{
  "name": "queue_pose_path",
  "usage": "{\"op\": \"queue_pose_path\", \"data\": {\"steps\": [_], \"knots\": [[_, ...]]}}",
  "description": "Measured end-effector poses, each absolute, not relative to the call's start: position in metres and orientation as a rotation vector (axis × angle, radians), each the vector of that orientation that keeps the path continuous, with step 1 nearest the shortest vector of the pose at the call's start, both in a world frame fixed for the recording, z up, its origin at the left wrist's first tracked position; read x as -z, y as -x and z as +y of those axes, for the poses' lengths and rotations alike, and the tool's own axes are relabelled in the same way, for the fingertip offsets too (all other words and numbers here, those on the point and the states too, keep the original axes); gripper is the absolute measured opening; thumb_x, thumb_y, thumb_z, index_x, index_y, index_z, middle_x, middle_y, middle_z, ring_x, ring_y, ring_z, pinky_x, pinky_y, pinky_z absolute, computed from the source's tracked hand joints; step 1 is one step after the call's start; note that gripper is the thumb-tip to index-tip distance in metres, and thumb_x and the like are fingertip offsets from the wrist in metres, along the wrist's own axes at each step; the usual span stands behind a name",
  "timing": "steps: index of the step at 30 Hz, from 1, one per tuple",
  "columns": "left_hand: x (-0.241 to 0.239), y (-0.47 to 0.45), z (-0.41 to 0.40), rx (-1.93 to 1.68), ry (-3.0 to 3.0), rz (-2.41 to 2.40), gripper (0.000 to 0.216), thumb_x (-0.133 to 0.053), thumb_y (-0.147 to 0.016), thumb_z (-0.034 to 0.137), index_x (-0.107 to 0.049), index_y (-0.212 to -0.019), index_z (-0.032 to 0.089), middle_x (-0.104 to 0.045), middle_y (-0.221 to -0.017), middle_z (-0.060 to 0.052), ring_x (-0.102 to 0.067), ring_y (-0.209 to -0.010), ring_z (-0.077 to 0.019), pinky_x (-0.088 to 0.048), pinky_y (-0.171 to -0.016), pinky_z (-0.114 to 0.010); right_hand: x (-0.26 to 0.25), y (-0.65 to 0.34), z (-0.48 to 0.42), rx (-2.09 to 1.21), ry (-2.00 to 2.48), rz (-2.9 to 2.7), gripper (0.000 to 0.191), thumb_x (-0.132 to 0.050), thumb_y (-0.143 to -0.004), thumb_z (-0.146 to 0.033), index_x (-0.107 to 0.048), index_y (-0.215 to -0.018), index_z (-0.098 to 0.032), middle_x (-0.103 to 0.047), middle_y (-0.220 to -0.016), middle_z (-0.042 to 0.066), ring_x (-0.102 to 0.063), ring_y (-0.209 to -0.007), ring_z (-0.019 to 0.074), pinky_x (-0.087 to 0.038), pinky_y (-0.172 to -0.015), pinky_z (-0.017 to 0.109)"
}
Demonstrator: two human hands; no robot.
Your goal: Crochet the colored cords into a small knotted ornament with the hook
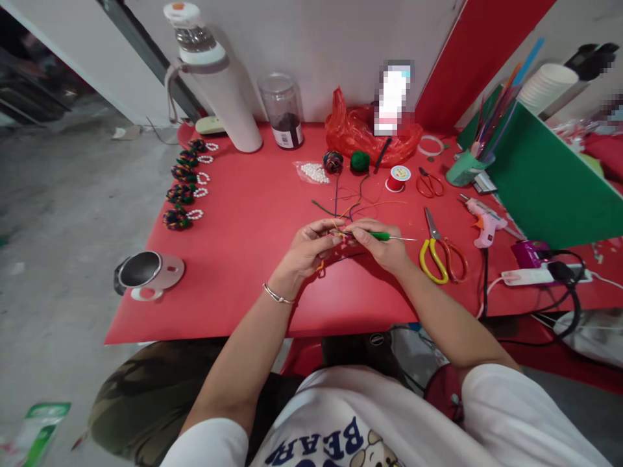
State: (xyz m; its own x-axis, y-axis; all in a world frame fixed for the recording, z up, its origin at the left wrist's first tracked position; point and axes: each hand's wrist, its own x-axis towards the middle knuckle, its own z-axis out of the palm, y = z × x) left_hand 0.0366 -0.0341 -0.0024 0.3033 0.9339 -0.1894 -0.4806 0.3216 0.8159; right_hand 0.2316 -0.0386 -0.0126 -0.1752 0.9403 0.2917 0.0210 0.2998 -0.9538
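the fingers of my left hand [307,251] were clamped on a small yarn piece [344,237], while those of my right hand [387,251] were closed around a green-handled tool [379,236], its thin metal shaft directed rightward. the yarn piece was located between both hands, over the red table [233,259]. beyond them lay a multicoloured yarn ball [333,161], a green yarn ball [360,161] and a red thread spool [398,179]; the scissors [433,234] lay near my right hand.

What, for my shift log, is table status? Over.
Right hand gripping green-handled tool. Left hand pinching yarn work. Larger scissors lie right, untouched.
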Motion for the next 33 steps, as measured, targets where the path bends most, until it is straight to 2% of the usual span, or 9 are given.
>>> {"op": "queue_pose_path", "data": {"steps": [4, 7, 9, 12, 15, 18, 22, 27, 33], "knots": [[0.006, -0.039, -0.034, -1.105, -0.783, 0.828, 0.039, -0.096, -0.060, 0.018, -0.084, -0.098, 0.018, -0.075, -0.079, -0.002, -0.045, -0.045, -0.0017, -0.033, -0.041, -0.017, 0.014, -0.231, -0.038, -1.086, 0.961, -1.446, 0.028, -0.073, -0.094, -0.054, -0.085, -0.101, -0.030, -0.081, -0.103, 0.003, -0.076, -0.091, 0.0186, -0.066, -0.083, 0.035], [0.008, -0.042, -0.033, -1.211, -0.803, 0.894, 0.039, -0.097, -0.058, 0.017, -0.083, -0.094, 0.017, -0.077, -0.078, -0.003, -0.066, -0.063, -0.0100, -0.052, -0.060, -0.021, 0.013, -0.231, -0.040, -1.057, 0.966, -1.497, 0.027, -0.071, -0.097, -0.050, -0.084, -0.103, -0.028, -0.080, -0.102, 0.004, -0.075, -0.084, 0.0169, -0.065, -0.074, 0.032], [0.008, -0.044, -0.033, -1.261, -0.786, 0.918, 0.040, -0.097, -0.056, 0.017, -0.082, -0.093, 0.016, -0.077, -0.074, -0.003, -0.070, -0.068, -0.0123, -0.055, -0.066, -0.023, 0.010, -0.230, -0.042, -0.900, 0.948, -1.576, 0.022, -0.068, -0.100, -0.043, -0.083, -0.102, -0.027, -0.080, -0.100, 0.004, -0.075, -0.087, 0.0170, -0.065, -0.080, 0.033], [0.008, -0.048, -0.034, -1.274, -0.717, 0.935, 0.041, -0.097, -0.055, 0.017, -0.081, -0.093, 0.015, -0.074, -0.067, -0.001, -0.065, -0.060, -0.0097, -0.048, -0.056, -0.020, 0.009, -0.225, -0.046, -0.565, 0.869, -1.724, 0.016, -0.066, -0.102, -0.031, -0.082, -0.105, -0.027, -0.080, -0.102, 0.005, -0.075, -0.096, 0.0179, -0.063, -0.091, 0.035], [0.010, -0.052, -0.036, -1.254, -0.634, 0.921, 0.044, -0.095, -0.057, 0.017, -0.080, -0.098, 0.015, -0.067, -0.059, 0.004, -0.050, -0.044, -0.0047, -0.034, -0.044, -0.018, 0.013, -0.220, -0.048, -0.348, 0.825, -1.848, 0.019, -0.065, -0.102, -0.026, -0.079, -0.115, -0.028, -0.079, -0.108, 0.007, -0.074, -0.099, 0.0192, -0.062, -0.091, 0.035], [0.012, -0.058, -0.039, -1.258, -0.565, 0.887, 0.049, -0.094, -0.059, 0.017, -0.078, -0.106, 0.016, -0.062, -0.055, 0.008, -0.036, -0.037, -0.0020, -0.025, -0.039, -0.018, 0.018, -0.217, -0.048, -0.267, 0.893, -1.890, 0.023, -0.061, -0.104, -0.028, -0.078, -0.120, -0.028, -0.076, -0.109, 0.008, -0.073, -0.099, 0.0203, -0.062, -0.090, 0.035], [0.010, -0.061, -0.040, -1.212, -0.496, 0.829, 0.049, -0.094, -0.062, 0.016, -0.076, -0.107, 0.017, -0.060, -0.055, 0.009, -0.032, -0.036, -0.0013, -0.022, -0.038, -0.019, 0.020, -0.216, -0.048, -0.217, 0.930, -1.900, 0.023, -0.063, -0.103, -0.031, -0.078, -0.121, -0.030, -0.075, -0.107, 0.008, -0.071, -0.095, 0.0197, -0.062, -0.085, 0.034], [0.004, -0.050, -0.039, -1.105, -0.480, 0.774, 0.043, -0.093, -0.060, 0.015, -0.078, -0.101, 0.016, -0.058, -0.054, 0.009, -0.028, -0.035, -0.0007, -0.019, -0.036, -0.019, 0.018, -0.223, -0.044, -0.289, 0.757, -1.869, 0.027, -0.070, -0.100, -0.030, -0.077, -0.126, -0.033, -0.075, -0.104, 0.005, -0.072, -0.091, 0.0178, -0.061, -0.081, 0.031], [-0.001, -0.036, -0.034, -1.060, -0.568, 0.874, 0.038, -0.089, -0.058, 0.008, -0.080, -0.095, 0.011, -0.071, -0.063, -0.001, -0.030, -0.036, 0.0009, -0.015, -0.036, -0.018, 0.013, -0.239, -0.032, -0.633, 0.713, -1.879, 0.025, -0.070, -0.098, -0.046, -0.082, -0.115, -0.032, -0.081, -0.105, 0.004, -0.076, -0.099, 0.0189, -0.062, -0.091, 0.035]]}}
